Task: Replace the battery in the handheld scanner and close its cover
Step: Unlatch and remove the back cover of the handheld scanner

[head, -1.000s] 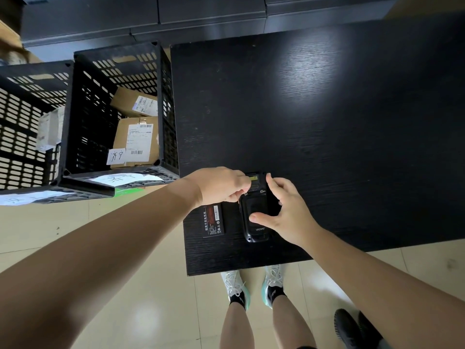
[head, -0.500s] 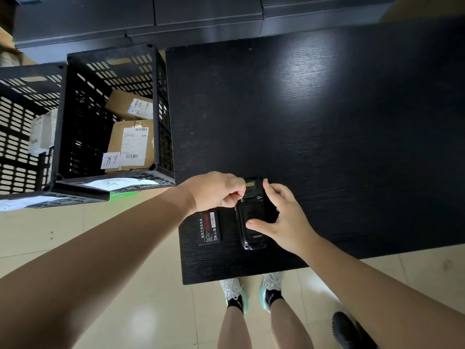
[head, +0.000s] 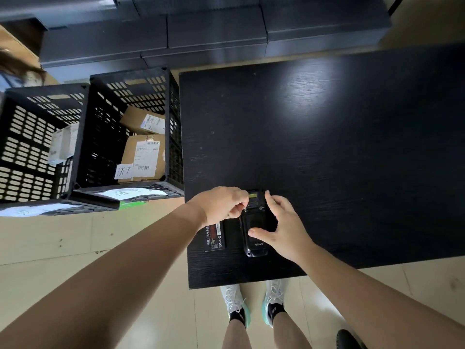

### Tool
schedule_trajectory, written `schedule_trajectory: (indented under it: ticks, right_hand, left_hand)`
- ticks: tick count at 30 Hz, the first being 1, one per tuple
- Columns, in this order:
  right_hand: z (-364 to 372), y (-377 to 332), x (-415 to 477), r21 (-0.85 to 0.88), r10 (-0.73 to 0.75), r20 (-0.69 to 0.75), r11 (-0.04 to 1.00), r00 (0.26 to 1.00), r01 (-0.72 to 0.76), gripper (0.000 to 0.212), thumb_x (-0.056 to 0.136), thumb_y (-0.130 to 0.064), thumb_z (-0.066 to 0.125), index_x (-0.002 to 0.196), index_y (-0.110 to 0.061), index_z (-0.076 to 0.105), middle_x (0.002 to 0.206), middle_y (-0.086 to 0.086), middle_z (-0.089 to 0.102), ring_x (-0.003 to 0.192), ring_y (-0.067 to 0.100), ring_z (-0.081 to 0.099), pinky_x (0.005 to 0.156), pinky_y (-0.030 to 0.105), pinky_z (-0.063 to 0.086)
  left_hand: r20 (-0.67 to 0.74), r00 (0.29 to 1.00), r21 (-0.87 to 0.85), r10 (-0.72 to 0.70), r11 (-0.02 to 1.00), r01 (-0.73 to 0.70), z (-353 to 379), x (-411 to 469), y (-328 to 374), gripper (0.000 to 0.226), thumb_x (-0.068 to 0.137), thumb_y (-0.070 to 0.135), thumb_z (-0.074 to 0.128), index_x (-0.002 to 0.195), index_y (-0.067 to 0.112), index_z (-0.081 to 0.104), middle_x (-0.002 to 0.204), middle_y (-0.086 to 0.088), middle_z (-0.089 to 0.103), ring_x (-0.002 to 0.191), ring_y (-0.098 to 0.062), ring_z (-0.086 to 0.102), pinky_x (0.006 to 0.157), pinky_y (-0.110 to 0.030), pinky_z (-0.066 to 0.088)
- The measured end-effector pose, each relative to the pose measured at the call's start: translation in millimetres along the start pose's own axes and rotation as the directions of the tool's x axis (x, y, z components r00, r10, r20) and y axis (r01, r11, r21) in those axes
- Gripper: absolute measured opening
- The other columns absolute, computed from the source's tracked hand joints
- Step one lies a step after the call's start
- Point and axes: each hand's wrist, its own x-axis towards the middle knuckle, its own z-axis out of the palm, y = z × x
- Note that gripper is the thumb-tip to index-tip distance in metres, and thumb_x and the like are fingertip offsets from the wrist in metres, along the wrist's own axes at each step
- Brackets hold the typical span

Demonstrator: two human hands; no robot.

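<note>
A black handheld scanner [head: 255, 231] lies back-up near the front left corner of the black table [head: 327, 147]. My right hand [head: 284, 227] clasps it, thumb pressed on the back cover, fingers along its right side. My left hand [head: 224, 205] pinches something small at the scanner's upper left corner, by a latch; what it pinches is too small to tell. A loose black battery [head: 216, 236] with a red label lies flat on the table just left of the scanner, partly under my left wrist.
Two black slotted crates [head: 173, 137] [head: 30, 152] holding cardboard parcels stand left of the table. Dark boxes [head: 216, 36] are stacked behind. The table's front edge runs just below the scanner. My feet and another person's black shoe [head: 348, 340] show on the floor.
The view has shifted slightly. My left fingers have stayed pinched at the scanner's upper left corner, and my right hand keeps its hold on the scanner.
</note>
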Motion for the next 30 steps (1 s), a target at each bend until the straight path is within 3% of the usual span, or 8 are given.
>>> schedule_trajectory:
  ticks: [4, 6, 8, 11, 14, 20, 24, 30]
  right_hand:
    - [-7, -11, -4, 0.019, 0.025, 0.042, 0.999, 0.999, -0.026, 0.102, 0.076, -0.046, 0.075, 0.155, -0.029, 0.013, 0.135, -0.021, 0.028, 0.128, 0.000, 0.034, 0.108, 0.022, 0.031]
    - [-17, -12, -3, 0.087, 0.041, 0.020, 0.995, 0.999, -0.043, 0.090, 0.080, -0.039, 0.074, 0.153, -0.030, 0.022, 0.133, -0.014, 0.041, 0.123, 0.003, 0.045, 0.104, 0.026, 0.042]
    - [-31, -10, 2, 0.041, -0.010, -0.032, 0.999, 0.999, 0.011, 0.065, 0.086, -0.030, 0.071, 0.143, -0.027, 0.042, 0.123, -0.008, 0.056, 0.111, 0.008, 0.059, 0.094, 0.026, 0.052]
    - [-48, -10, 9, -0.155, -0.128, 0.009, 0.980, 0.992, 0.128, 0.031, 0.091, -0.025, 0.065, 0.121, -0.026, 0.060, 0.106, -0.006, 0.063, 0.090, 0.007, 0.066, 0.080, 0.027, 0.058]
    - [-50, -11, 18, -0.281, -0.211, 0.102, 0.932, 0.972, 0.231, 0.017, 0.094, -0.025, 0.061, 0.111, -0.025, 0.065, 0.101, -0.009, 0.063, 0.080, 0.005, 0.063, 0.075, 0.028, 0.058]
    - [-50, -5, 34, -0.398, -0.326, 0.237, 0.827, 0.915, 0.398, 0.012, 0.095, -0.024, 0.057, 0.104, -0.020, 0.065, 0.102, -0.005, 0.061, 0.081, 0.012, 0.062, 0.070, 0.035, 0.056]
    - [-52, -6, 44, -0.449, -0.377, 0.328, 0.745, 0.866, 0.494, 0.016, 0.097, -0.022, 0.054, 0.106, -0.016, 0.065, 0.099, -0.006, 0.057, 0.079, 0.008, 0.052, 0.066, 0.024, 0.044]
    - [-61, -10, 63, -0.493, -0.468, 0.543, 0.495, 0.697, 0.716, 0.021, 0.099, -0.022, 0.049, 0.109, -0.010, 0.064, 0.104, 0.004, 0.064, 0.083, 0.018, 0.062, 0.065, 0.024, 0.045]
  left_hand:
    - [-0.251, 0.945, -0.255, -0.211, 0.956, 0.145, 20, -17, 23, 0.010, 0.089, 0.014, 0.054, 0.098, 0.016, 0.057, 0.090, 0.002, 0.060, 0.081, -0.023, 0.062, 0.072, -0.042, 0.054]
    - [-0.418, 0.849, -0.377, -0.323, 0.912, 0.161, 35, -27, 38, 0.026, 0.086, 0.028, 0.064, 0.109, 0.019, 0.058, 0.100, 0.004, 0.061, 0.093, -0.017, 0.059, 0.083, -0.034, 0.052]
    - [-0.490, 0.776, -0.387, -0.397, 0.897, 0.215, 47, -33, 50, 0.055, 0.078, 0.042, 0.070, 0.126, 0.023, 0.051, 0.117, 0.007, 0.059, 0.111, -0.012, 0.052, 0.099, -0.030, 0.042]
    - [-0.441, 0.757, -0.381, -0.482, 0.864, 0.329, 55, -30, 62, 0.089, 0.071, 0.057, 0.069, 0.146, 0.028, 0.030, 0.144, 0.012, 0.042, 0.136, -0.010, 0.031, 0.115, -0.040, 0.022]
    - [-0.369, 0.764, -0.349, -0.529, 0.841, 0.414, 60, -24, 63, 0.104, 0.067, 0.062, 0.070, 0.151, 0.031, 0.016, 0.153, 0.013, 0.031, 0.143, -0.011, 0.021, 0.117, -0.051, 0.014]
    - [-0.316, 0.744, -0.321, -0.589, 0.804, 0.500, 66, -16, 59, 0.106, 0.064, 0.065, 0.071, 0.150, 0.036, 0.016, 0.151, 0.015, 0.036, 0.143, -0.013, 0.021, 0.110, -0.061, 0.018]
    - [-0.304, 0.742, -0.328, -0.598, 0.797, 0.508, 67, -16, 56, 0.107, 0.063, 0.066, 0.070, 0.150, 0.038, 0.015, 0.151, 0.018, 0.036, 0.144, -0.013, 0.019, 0.109, -0.061, 0.015]
    - [-0.296, 0.740, -0.339, -0.604, 0.791, 0.510, 70, -17, 56, 0.107, 0.066, 0.066, 0.069, 0.151, 0.039, 0.011, 0.152, 0.019, 0.034, 0.145, -0.013, 0.017, 0.109, -0.062, 0.013]
